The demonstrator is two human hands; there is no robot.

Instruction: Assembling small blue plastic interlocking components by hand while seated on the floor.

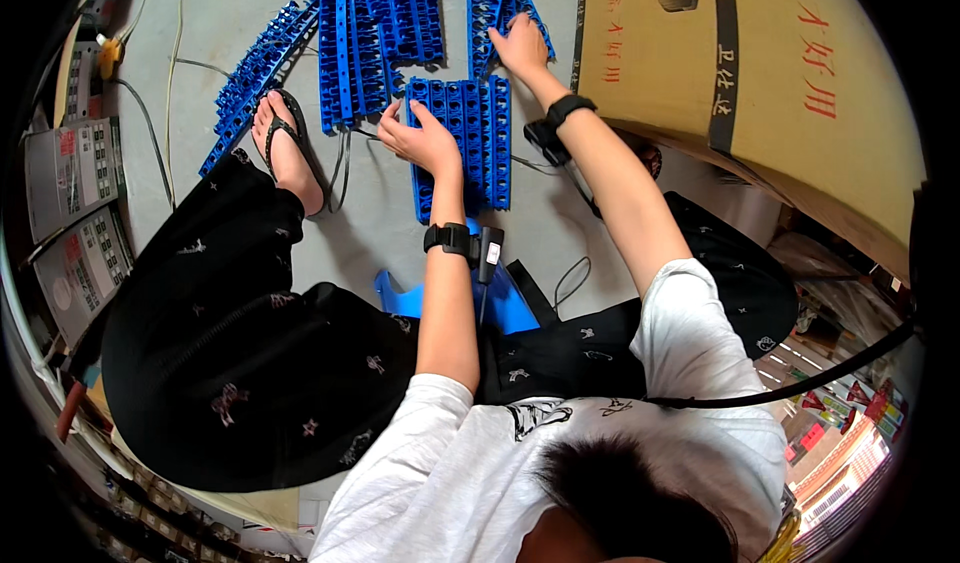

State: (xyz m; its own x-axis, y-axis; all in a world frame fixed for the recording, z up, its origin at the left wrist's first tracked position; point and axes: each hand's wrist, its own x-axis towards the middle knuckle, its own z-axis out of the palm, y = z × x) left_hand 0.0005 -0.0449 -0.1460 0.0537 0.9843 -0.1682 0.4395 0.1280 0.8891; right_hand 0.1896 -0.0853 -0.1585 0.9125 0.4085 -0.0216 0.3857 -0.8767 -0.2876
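Pressing down with fingers spread, the left hand (422,140) lay flat on the upper left corner of a blue plastic rack of tube-like cells (470,148), which rested on the grey floor (390,223) directly beneath and to the right of that hand. Further out, the right hand (520,45) gripped the lower edge of a second, longer blue plastic rack (492,8), its fingers curled over the rim. Left of the left hand sat more blue plastic strips (350,58), some stacked and some fanned out beside a foot in a black flip-flop sandal (288,148). Right of the right hand stood a large brown cardboard box (760,73). Both wrists wore black bands.
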